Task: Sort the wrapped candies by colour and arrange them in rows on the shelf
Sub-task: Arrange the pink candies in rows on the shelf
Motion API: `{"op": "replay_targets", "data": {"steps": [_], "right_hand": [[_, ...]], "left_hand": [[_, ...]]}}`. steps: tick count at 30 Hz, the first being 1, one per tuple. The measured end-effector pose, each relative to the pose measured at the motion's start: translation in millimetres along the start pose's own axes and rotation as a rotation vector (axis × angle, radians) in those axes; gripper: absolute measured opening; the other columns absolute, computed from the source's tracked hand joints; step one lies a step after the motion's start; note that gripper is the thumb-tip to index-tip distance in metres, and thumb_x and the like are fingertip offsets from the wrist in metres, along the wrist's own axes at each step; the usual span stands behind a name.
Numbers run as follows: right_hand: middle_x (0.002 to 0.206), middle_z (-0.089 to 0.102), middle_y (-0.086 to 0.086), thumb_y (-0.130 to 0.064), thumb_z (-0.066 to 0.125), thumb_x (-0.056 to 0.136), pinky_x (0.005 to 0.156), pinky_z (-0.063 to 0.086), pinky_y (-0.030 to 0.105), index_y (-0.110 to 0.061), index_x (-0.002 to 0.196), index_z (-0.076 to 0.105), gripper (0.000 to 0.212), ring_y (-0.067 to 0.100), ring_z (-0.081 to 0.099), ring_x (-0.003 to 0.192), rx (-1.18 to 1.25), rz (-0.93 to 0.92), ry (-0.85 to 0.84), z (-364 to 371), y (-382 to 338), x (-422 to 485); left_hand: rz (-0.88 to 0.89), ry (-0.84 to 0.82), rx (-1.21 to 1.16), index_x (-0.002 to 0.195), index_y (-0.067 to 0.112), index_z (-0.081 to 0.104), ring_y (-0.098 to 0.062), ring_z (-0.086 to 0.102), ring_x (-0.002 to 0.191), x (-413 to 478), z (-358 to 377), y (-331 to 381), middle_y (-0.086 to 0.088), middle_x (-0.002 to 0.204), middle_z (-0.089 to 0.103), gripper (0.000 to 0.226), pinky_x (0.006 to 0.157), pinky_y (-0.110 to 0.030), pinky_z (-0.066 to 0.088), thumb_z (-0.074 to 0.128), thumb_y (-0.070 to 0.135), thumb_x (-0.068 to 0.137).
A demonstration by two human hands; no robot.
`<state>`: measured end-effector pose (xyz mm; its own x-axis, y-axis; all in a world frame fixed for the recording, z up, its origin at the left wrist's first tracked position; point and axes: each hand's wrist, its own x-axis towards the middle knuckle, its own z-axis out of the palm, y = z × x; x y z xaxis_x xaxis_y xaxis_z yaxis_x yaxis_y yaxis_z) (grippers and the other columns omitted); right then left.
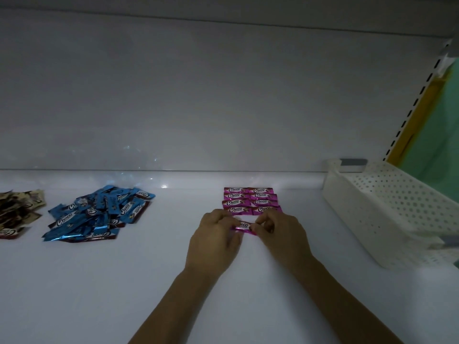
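A pink wrapped candy [244,226] is pinched at both ends between my left hand [215,240] and my right hand [283,232], just above the white shelf [124,281]. Directly behind it lie several pink candies [250,200] in two neat columns of rows. A loose heap of blue candies [99,212] sits to the left. Cream and brown candies [19,212] are piled at the far left edge, partly cut off by the frame.
A white perforated plastic basket [387,209] stands at the right, angled toward the shelf's back wall [198,108]. A slotted shelf upright [417,95] rises behind it, with a yellow and green surface beyond.
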<state>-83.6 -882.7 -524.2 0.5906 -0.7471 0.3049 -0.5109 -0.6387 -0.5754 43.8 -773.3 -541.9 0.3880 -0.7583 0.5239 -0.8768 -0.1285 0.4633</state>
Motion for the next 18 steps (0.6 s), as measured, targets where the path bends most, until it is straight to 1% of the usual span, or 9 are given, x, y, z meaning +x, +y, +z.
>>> {"op": "replay_targets", "data": {"steps": [1, 3, 5, 8, 10, 13, 15, 17, 18], "right_hand": [[0.064, 0.052, -0.018, -0.031, 0.067, 0.086, 0.058, 0.038, 0.014, -0.024, 0.091, 0.066, 0.009, 0.0, 0.05, 0.062, -0.026, -0.021, -0.01, 2, 0, 1], [0.071, 0.056, -0.015, -0.03, 0.066, 0.087, 0.066, 0.044, 0.019, -0.02, 0.1, 0.068, 0.017, 0.003, 0.051, 0.065, -0.002, -0.043, 0.008, 4, 1, 2], [0.085, 0.064, -0.002, -0.023, 0.063, 0.089, 0.074, 0.046, 0.024, -0.014, 0.104, 0.069, 0.019, 0.013, 0.056, 0.075, -0.012, -0.067, 0.088, 2, 4, 3], [0.101, 0.065, 0.009, -0.017, 0.059, 0.088, 0.078, 0.046, 0.033, -0.007, 0.109, 0.066, 0.025, 0.027, 0.058, 0.093, -0.166, -0.132, 0.151, -4, 13, 6], [0.111, 0.064, 0.012, -0.016, 0.061, 0.088, 0.085, 0.047, 0.04, -0.005, 0.114, 0.065, 0.029, 0.032, 0.058, 0.101, -0.256, -0.135, 0.1, -6, 17, 7], [0.123, 0.06, 0.009, -0.021, 0.056, 0.092, 0.094, 0.04, 0.039, -0.009, 0.12, 0.063, 0.031, 0.029, 0.053, 0.113, -0.328, -0.145, 0.022, -6, 17, 7], [0.129, 0.057, 0.006, -0.025, 0.05, 0.095, 0.098, 0.035, 0.036, -0.013, 0.126, 0.06, 0.034, 0.025, 0.048, 0.119, -0.357, -0.147, -0.007, -7, 16, 7], [0.131, 0.055, 0.004, -0.027, 0.047, 0.096, 0.098, 0.033, 0.034, -0.016, 0.13, 0.057, 0.037, 0.024, 0.046, 0.121, -0.38, -0.134, -0.022, -7, 16, 7], [0.131, 0.055, 0.004, -0.027, 0.047, 0.096, 0.097, 0.034, 0.034, -0.016, 0.13, 0.056, 0.037, 0.024, 0.046, 0.12, -0.385, -0.13, -0.018, -7, 16, 6]], "left_hand": [[0.086, -0.017, 0.082, 0.103, 0.023, 0.071, -0.017, 0.058, 0.104, -1, 1, 1, 0.003, 0.112, 0.065, 0.022, 0.078, -0.028, 0.052, 0.061, 0.03, 0.084], [0.194, -0.062, 0.149, 0.104, 0.024, 0.072, -0.017, 0.061, 0.103, -1, 2, 2, 0.004, 0.113, 0.067, 0.029, 0.078, -0.027, 0.052, 0.051, 0.036, 0.087], [0.204, -0.099, 0.179, 0.102, 0.023, 0.073, -0.015, 0.066, 0.093, -2, 3, 4, 0.005, 0.104, 0.071, 0.033, 0.071, -0.026, 0.053, 0.046, 0.037, 0.089], [0.204, -0.125, 0.245, 0.098, 0.021, 0.074, -0.017, 0.068, 0.086, -1, 2, 7, 0.005, 0.098, 0.073, 0.034, 0.066, -0.027, 0.053, 0.045, 0.036, 0.089], [0.206, -0.124, 0.312, 0.098, 0.02, 0.073, -0.02, 0.066, 0.09, -1, 1, 7, 0.003, 0.101, 0.071, 0.037, 0.068, -0.03, 0.052, 0.043, 0.039, 0.09], [0.142, -0.165, 0.373, 0.107, 0.02, 0.071, -0.026, 0.06, 0.111, 1, 2, 5, -0.005, 0.123, 0.064, 0.046, 0.083, -0.038, 0.051, 0.037, 0.047, 0.093], [0.094, -0.228, 0.345, 0.122, 0.022, 0.065, -0.027, 0.045, 0.133, 1, 2, 6, -0.007, 0.144, 0.049, 0.057, 0.101, -0.045, 0.043, 0.028, 0.054, 0.093], [0.047, -0.331, 0.309, 0.142, 0.026, 0.047, -0.021, 0.017, 0.148, 2, 0, 8, -0.002, 0.159, 0.023, 0.069, 0.116, -0.045, 0.021, 0.015, 0.062, 0.091], [0.021, -0.38, 0.302, 0.148, 0.028, 0.034, -0.017, 0.005, 0.149, 3, 0, 8, 0.002, 0.162, 0.012, 0.069, 0.118, -0.041, 0.011, 0.013, 0.063, 0.093]]}}
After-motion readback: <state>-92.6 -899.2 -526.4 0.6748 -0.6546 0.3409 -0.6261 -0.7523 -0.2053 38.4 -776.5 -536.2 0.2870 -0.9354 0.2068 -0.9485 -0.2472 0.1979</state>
